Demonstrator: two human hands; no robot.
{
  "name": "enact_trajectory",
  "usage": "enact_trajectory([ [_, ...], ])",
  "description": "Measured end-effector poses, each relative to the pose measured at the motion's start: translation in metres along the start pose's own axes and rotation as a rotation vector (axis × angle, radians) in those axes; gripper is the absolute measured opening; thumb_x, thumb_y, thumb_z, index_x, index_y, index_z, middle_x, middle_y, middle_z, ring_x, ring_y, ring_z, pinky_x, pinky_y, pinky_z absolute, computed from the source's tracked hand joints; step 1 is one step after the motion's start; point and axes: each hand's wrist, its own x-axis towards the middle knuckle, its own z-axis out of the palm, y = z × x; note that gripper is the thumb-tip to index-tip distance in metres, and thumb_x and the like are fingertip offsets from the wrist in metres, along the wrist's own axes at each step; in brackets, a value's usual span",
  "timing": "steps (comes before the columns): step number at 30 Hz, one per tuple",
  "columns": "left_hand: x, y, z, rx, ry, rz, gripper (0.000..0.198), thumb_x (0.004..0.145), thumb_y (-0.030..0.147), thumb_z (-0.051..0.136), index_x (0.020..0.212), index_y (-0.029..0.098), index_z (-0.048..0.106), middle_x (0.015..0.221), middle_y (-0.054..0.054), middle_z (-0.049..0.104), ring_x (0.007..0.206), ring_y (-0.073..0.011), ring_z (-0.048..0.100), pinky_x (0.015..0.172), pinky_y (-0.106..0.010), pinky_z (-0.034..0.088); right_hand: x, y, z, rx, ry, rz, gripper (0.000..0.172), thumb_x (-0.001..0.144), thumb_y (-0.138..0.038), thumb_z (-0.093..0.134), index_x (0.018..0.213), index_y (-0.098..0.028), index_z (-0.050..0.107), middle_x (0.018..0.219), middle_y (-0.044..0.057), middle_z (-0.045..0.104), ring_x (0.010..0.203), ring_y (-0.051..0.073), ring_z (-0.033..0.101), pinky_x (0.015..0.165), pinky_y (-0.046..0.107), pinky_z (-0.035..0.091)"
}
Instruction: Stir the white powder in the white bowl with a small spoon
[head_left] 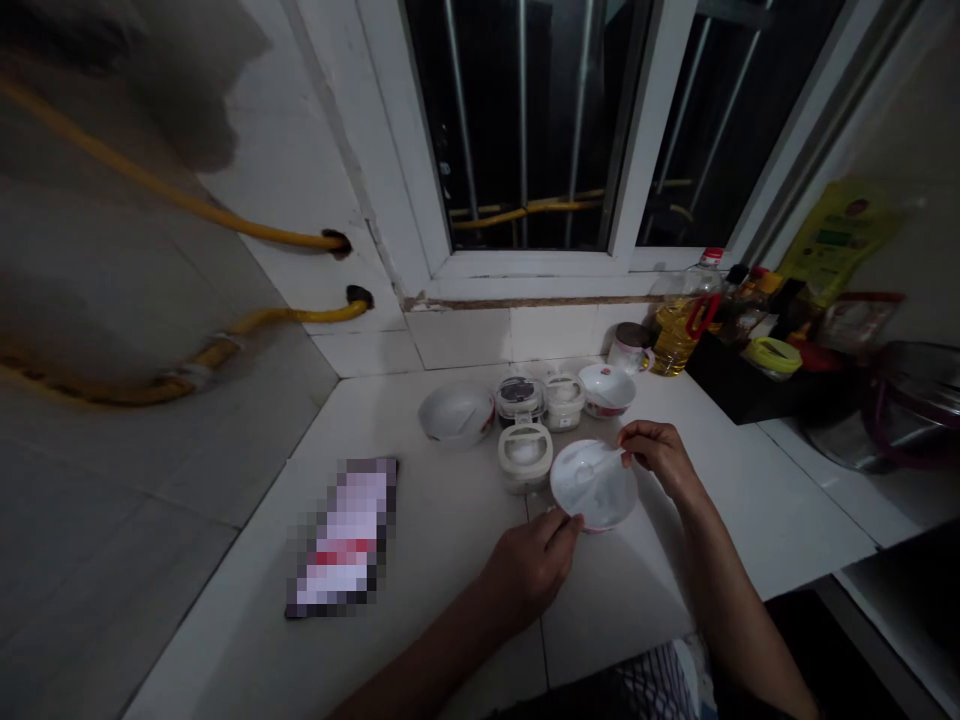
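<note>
A white bowl (577,505) is held by its near left rim in my left hand (534,562), fingers closed on the edge. My right hand (660,455) pinches the handle of a white spoon (600,463), whose head dips into that bowl. What the bowl contains is too pale to make out. Close to its left stands a clear jar with a cream lid (525,455) and white contents. Behind it are a dark-topped jar (520,397) and another pale-lidded jar (564,400).
A larger bowl (442,415) with a spoon and a small bowl (606,385) sit farther back. An oil bottle (679,325), a lidded mug (628,350) and a metal pot (847,430) stand right. A blurred-out screen-like object (349,530) lies left. Yellow hoses (285,315) cross the wall.
</note>
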Motion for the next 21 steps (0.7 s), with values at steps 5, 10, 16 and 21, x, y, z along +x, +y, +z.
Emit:
enact_trajectory([
  [5,0.0003,0.0002,-0.0005,0.019,0.007,0.003,0.025,0.095,0.01,0.034,0.109,0.009,0.055,0.084,-0.01,0.065,0.076,-0.0157,0.067,0.062,-0.024,0.058,0.0003,-0.0001,0.0002,0.013,0.014,0.002,0.012,0.053,-0.024,0.055,0.058,-0.015,0.062,0.038,-0.002,0.054,0.037,0.007,0.029,0.04,0.022,0.017],
  [10,0.0004,0.0002,-0.001,0.027,0.013,0.001,0.027,0.095,0.011,0.034,0.111,0.01,0.056,0.086,-0.01,0.066,0.076,-0.0155,0.067,0.063,-0.024,0.058,0.0017,0.0014,-0.0002,0.027,0.014,0.007,0.013,0.052,-0.024,0.055,0.058,-0.015,0.062,0.037,-0.002,0.053,0.036,0.007,0.029,0.039,0.022,0.016],
  [16,0.0005,0.0002,-0.0007,0.023,-0.005,0.006,0.026,0.095,0.011,0.035,0.108,0.008,0.058,0.084,-0.01,0.065,0.074,-0.0151,0.066,0.063,-0.023,0.057,0.0021,0.0009,0.0006,0.048,0.02,0.025,0.012,0.052,-0.024,0.056,0.057,-0.015,0.062,0.036,-0.002,0.053,0.035,0.006,0.028,0.038,0.021,0.016],
  [21,0.0004,0.0002,-0.0005,0.009,0.011,0.012,0.025,0.095,0.011,0.036,0.109,0.007,0.057,0.084,-0.011,0.065,0.075,-0.0159,0.066,0.063,-0.023,0.057,0.0026,0.0028,0.0005,0.066,0.033,0.03,0.011,0.052,-0.023,0.056,0.057,-0.015,0.063,0.037,-0.001,0.055,0.034,0.007,0.03,0.037,0.021,0.018],
])
